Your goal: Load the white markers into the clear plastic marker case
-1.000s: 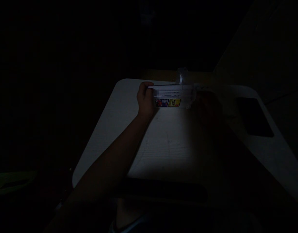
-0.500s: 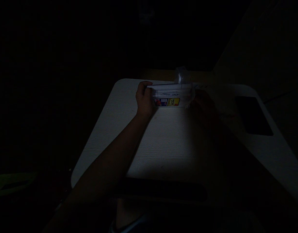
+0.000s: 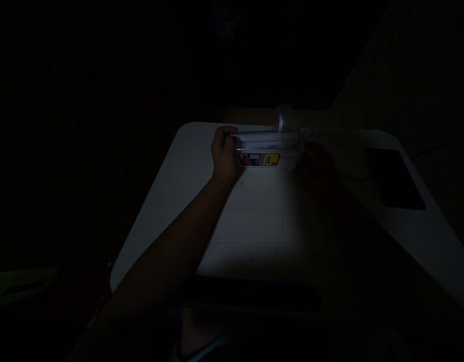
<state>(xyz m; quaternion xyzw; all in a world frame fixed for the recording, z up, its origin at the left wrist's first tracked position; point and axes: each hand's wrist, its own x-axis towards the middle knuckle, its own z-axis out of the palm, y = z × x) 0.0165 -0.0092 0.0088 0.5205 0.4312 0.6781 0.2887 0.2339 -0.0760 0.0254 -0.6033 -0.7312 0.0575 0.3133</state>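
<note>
A clear plastic container (image 3: 267, 142) lies on its side near the far edge of the table, its yellow and purple label (image 3: 260, 159) facing me. My left hand (image 3: 225, 156) is wrapped round its left end. At the right end, by the container's rim, is my right hand (image 3: 317, 163), sunk in deep shadow so that its fingers cannot be made out. A clear flap, perhaps the lid (image 3: 283, 116), sticks up behind the right part of the container. What is inside the container is too dark to tell.
The pale wood-grain table (image 3: 254, 216) has rounded corners. On its right side lies a dark flat rectangle (image 3: 396, 178). A dark slot (image 3: 254, 294) runs along the near edge. Something greenish (image 3: 22, 281) shows low at the left. Everything around is very dark.
Both hands and the container stay in nearly the same place. Light and reflections on the container have shifted slightly, and the shadow by my right hand reaches a little further left.
</note>
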